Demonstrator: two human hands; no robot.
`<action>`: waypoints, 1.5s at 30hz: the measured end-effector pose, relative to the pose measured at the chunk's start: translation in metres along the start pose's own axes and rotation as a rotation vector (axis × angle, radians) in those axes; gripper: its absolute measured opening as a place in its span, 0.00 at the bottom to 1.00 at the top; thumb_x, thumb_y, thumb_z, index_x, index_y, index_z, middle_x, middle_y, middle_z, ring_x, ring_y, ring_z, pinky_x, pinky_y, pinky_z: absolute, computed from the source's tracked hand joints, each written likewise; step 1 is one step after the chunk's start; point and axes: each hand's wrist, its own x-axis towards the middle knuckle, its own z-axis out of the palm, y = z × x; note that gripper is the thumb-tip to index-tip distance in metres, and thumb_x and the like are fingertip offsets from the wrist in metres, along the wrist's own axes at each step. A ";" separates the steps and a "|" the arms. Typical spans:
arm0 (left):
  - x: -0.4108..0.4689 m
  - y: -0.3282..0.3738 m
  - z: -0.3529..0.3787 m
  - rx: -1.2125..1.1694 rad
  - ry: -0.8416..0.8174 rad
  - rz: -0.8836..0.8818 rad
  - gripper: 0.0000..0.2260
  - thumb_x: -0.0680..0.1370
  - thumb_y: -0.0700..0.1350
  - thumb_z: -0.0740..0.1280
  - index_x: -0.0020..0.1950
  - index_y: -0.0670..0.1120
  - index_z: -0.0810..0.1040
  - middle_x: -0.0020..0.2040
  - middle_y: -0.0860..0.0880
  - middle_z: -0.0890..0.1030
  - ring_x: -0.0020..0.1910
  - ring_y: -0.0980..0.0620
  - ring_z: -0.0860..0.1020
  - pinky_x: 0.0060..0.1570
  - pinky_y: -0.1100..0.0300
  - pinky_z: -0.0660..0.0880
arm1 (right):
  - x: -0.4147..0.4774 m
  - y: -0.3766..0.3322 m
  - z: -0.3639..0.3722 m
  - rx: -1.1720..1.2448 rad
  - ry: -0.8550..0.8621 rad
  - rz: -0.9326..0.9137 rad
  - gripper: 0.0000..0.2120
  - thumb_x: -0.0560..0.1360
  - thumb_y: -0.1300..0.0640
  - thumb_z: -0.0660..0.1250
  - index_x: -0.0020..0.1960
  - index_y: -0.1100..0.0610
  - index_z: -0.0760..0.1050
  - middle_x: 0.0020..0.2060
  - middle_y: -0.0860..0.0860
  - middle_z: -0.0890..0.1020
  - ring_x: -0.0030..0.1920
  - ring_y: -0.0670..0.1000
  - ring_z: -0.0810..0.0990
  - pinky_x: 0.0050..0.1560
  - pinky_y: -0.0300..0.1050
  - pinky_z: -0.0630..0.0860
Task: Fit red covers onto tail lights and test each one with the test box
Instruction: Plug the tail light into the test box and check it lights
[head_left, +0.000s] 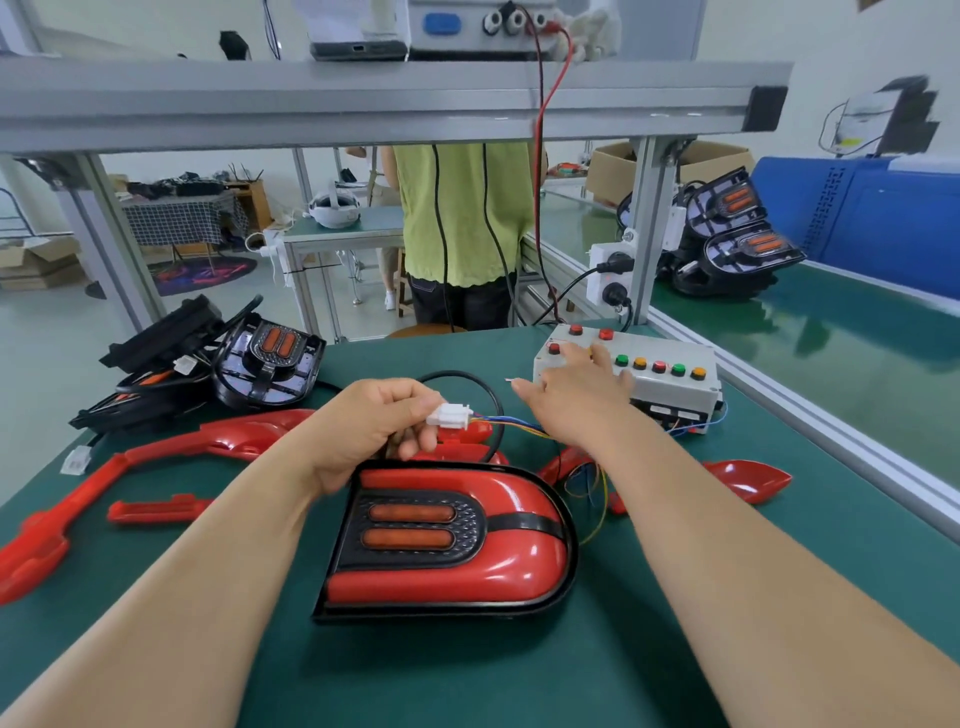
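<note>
A tail light with its red cover fitted (447, 545) lies on the green bench in front of me. Just above it, my left hand (374, 428) pinches the white connector (449, 415), joined to coloured wires that run right toward the test box. My right hand (576, 387) lies with spread fingers on the top of the grey test box (670, 382), over its left buttons. A row of red, green and amber buttons shows beside the hand. Uncovered tail lights (270, 364) are piled at the back left.
Loose red covers (156, 462) lie at the left, and another red piece (748, 480) at the right. More tail lights (737, 234) sit on the conveyor belt beyond the aluminium frame post (649, 228). A person in a green shirt (462, 218) stands behind the bench.
</note>
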 end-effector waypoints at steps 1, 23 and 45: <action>-0.002 -0.001 0.000 -0.059 0.004 -0.001 0.12 0.78 0.49 0.67 0.46 0.40 0.79 0.34 0.47 0.81 0.26 0.57 0.71 0.28 0.69 0.69 | 0.007 0.001 0.000 -0.020 0.004 -0.009 0.31 0.80 0.33 0.48 0.67 0.51 0.77 0.78 0.50 0.56 0.78 0.59 0.46 0.73 0.69 0.48; -0.008 -0.012 0.010 -0.356 0.003 -0.081 0.19 0.77 0.58 0.64 0.36 0.46 0.78 0.27 0.49 0.70 0.23 0.55 0.67 0.24 0.65 0.67 | 0.041 0.004 0.010 -0.167 -0.036 0.028 0.39 0.77 0.28 0.49 0.78 0.52 0.61 0.79 0.46 0.55 0.78 0.56 0.48 0.73 0.70 0.44; -0.005 -0.022 0.011 -0.472 0.015 -0.152 0.18 0.75 0.58 0.65 0.34 0.46 0.79 0.27 0.50 0.70 0.22 0.55 0.68 0.23 0.65 0.68 | 0.016 0.057 0.010 -0.134 0.179 0.131 0.36 0.78 0.31 0.52 0.80 0.47 0.52 0.80 0.53 0.51 0.80 0.58 0.44 0.73 0.71 0.46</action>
